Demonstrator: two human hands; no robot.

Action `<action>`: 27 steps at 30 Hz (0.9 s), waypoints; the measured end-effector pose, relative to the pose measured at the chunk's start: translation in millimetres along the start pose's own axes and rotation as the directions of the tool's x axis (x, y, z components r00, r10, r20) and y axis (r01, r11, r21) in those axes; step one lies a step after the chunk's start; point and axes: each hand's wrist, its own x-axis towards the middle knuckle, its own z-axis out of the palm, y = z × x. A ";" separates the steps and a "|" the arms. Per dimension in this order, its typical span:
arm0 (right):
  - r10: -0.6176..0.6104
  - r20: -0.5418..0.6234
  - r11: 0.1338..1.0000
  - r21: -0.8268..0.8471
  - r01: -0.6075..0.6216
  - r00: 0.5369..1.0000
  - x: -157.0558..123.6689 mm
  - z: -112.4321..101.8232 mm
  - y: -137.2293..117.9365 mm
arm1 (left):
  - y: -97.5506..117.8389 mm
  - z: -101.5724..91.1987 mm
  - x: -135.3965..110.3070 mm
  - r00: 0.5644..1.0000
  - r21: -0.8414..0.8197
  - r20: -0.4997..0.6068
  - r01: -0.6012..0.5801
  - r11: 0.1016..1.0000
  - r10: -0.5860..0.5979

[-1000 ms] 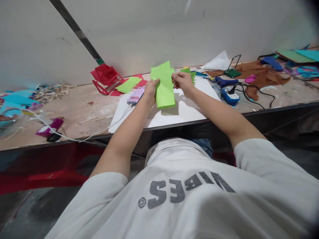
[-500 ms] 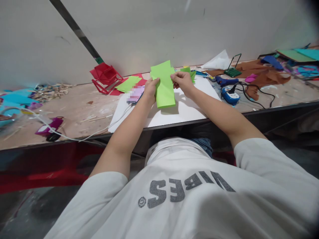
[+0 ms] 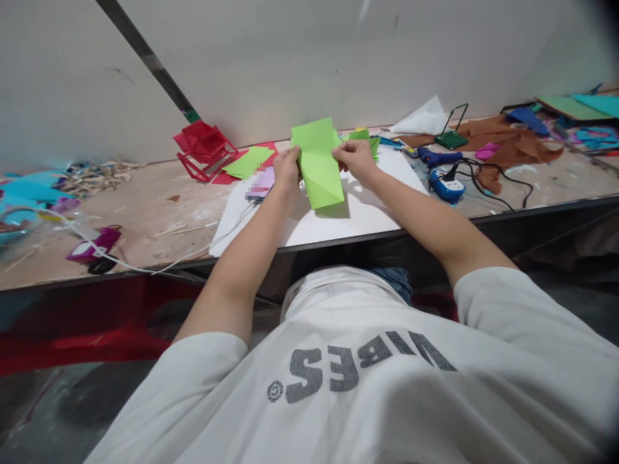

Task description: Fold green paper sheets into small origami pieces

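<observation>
A folded light green paper (image 3: 319,164) is held upright-tilted above a white sheet (image 3: 358,216) on the workbench. My left hand (image 3: 287,169) pinches its left edge and my right hand (image 3: 355,158) pinches its right edge near the top. A diagonal crease shows on the paper's lower part. Both hands are closed on the paper.
A red paper chair model (image 3: 206,149) and more green sheets (image 3: 249,161) lie behind. A phone (image 3: 261,183) with a white cable (image 3: 145,267) sits left of the paper. A blue glue gun (image 3: 438,156), a blue power strip (image 3: 445,185) and brown and coloured scraps (image 3: 512,145) fill the right side.
My left hand has slid up the paper's left edge, and the paper has turned slightly, showing a diagonal crease at its lower end.
</observation>
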 end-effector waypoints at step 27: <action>-0.055 -0.070 0.998 0.012 0.056 0.996 8.6 -9.2 5.4 | 36.4 5.8 -24.9 0.997 0.148 0.033 -0.067 0.987 0.063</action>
